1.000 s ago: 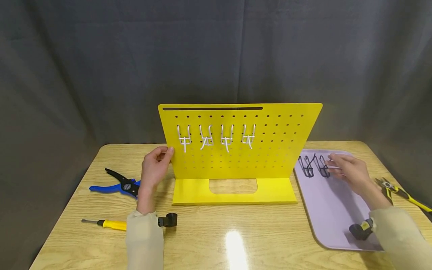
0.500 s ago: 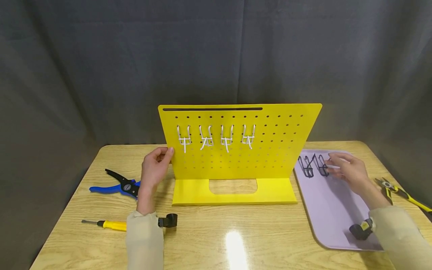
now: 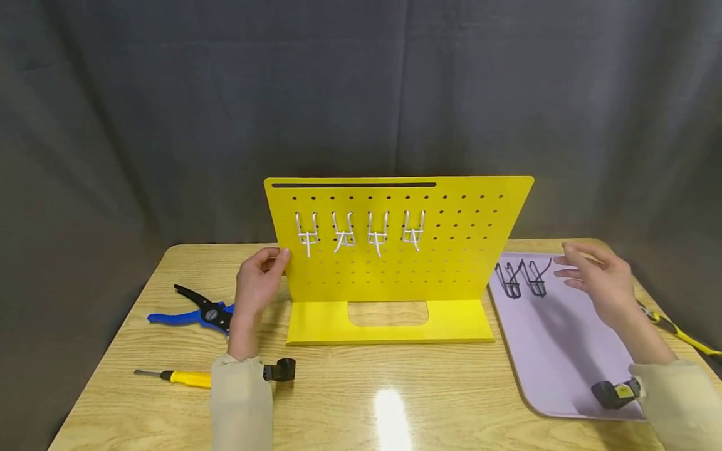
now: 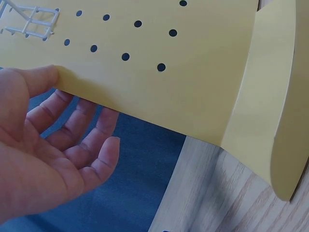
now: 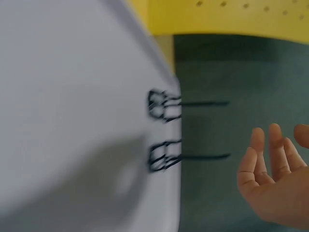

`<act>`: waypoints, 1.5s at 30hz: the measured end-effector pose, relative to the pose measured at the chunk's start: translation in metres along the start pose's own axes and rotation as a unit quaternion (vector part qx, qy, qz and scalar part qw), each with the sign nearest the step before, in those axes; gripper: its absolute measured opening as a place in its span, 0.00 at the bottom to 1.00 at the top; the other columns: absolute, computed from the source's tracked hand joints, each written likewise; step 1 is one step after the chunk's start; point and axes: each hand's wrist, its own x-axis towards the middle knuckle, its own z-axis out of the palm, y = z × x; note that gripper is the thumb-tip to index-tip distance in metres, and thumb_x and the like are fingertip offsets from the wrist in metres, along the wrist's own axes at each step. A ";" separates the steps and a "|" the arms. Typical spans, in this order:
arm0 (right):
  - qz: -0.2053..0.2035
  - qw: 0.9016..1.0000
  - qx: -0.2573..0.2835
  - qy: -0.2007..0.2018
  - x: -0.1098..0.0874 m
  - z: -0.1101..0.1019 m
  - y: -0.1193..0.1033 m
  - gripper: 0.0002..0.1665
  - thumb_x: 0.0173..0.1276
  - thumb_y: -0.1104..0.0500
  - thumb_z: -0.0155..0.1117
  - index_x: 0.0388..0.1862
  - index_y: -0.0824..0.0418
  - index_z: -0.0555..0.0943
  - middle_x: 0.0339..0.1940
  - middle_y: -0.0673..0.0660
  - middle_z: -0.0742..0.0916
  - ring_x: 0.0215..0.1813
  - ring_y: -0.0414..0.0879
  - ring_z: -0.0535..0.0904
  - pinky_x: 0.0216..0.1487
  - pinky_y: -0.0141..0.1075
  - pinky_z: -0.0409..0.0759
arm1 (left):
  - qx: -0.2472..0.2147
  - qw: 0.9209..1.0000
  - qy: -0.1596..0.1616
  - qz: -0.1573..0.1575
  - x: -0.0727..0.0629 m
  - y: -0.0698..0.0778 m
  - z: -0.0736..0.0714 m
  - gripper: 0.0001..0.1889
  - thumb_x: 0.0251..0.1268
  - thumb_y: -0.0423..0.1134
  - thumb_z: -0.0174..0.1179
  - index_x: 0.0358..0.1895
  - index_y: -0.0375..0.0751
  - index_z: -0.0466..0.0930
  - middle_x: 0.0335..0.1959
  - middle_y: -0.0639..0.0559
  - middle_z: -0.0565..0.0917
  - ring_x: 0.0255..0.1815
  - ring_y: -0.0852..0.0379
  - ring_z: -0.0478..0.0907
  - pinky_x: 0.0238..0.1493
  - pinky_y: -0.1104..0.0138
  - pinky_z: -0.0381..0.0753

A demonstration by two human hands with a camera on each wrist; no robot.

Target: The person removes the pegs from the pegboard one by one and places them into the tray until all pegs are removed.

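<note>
Right hand [image 3: 600, 282] has drawn back toward 3 o'clock, leaving a gap to the two thin black wire hooks [image 3: 536, 286]; its fingers are spread and hold nothing. Those hooks lie at the 12 o'clock end of the flat lilac tray [image 3: 549, 376], whose rim runs just beside the base of the upright yellow perforated board [image 3: 396, 245]. Left hand [image 3: 261, 282] pinches the board's 9 o'clock edge, thumb in front. Unfilled holes give room toward 3 o'clock on the board; wood-grain desk [image 3: 327, 394] stretches out at its 6 o'clock. Left arm and sleeve partly cover one blue-and-black pair of pliers [image 3: 213, 315] and one yellow-handled screwdriver [image 3: 188, 378]; at 4 o'clock, one yellow-and-black plier-like tool [image 3: 690, 339] is partly hidden and cut off. Four white wire hooks [image 3: 413, 233] hang in a row
</note>
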 end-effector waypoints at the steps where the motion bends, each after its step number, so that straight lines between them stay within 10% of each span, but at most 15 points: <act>1: -0.005 1.000 0.004 0.000 -0.002 0.004 -0.005 0.07 0.69 0.55 0.63 0.45 0.48 0.80 0.32 0.41 0.88 0.31 0.37 0.85 0.32 0.26 0.80 | 0.002 1.000 0.000 -0.002 0.000 -0.001 -0.001 0.19 0.72 0.47 0.54 0.48 0.31 0.79 0.40 0.36 0.81 0.44 0.40 0.78 0.45 0.63 0.73; 17: -0.130 0.976 0.167 -0.051 -0.039 0.087 -0.038 0.10 0.70 0.68 0.57 0.44 0.67 0.84 0.35 0.53 0.88 0.34 0.43 0.85 0.38 0.28 0.81 | -0.004 1.000 -0.006 0.001 0.001 -0.004 0.001 0.19 0.72 0.46 0.54 0.49 0.31 0.80 0.41 0.36 0.81 0.44 0.41 0.78 0.46 0.63 0.74; 30: -0.107 0.985 0.084 -0.107 -0.055 0.154 -0.017 0.09 0.72 0.63 0.56 0.43 0.63 0.83 0.40 0.49 0.87 0.35 0.42 0.84 0.38 0.30 0.81 | -0.001 1.000 0.001 0.011 0.002 -0.004 -0.001 0.18 0.71 0.45 0.55 0.47 0.31 0.81 0.38 0.36 0.81 0.40 0.42 0.79 0.41 0.68 0.74; 45: -0.168 0.976 0.064 -0.120 -0.051 0.207 -0.047 0.20 0.71 0.65 0.58 0.58 0.73 0.71 0.38 0.54 0.88 0.31 0.44 0.83 0.37 0.34 0.81 | -0.002 1.000 0.000 -0.002 0.002 -0.003 -0.001 0.18 0.71 0.46 0.55 0.47 0.31 0.80 0.39 0.36 0.82 0.43 0.39 0.78 0.42 0.66 0.74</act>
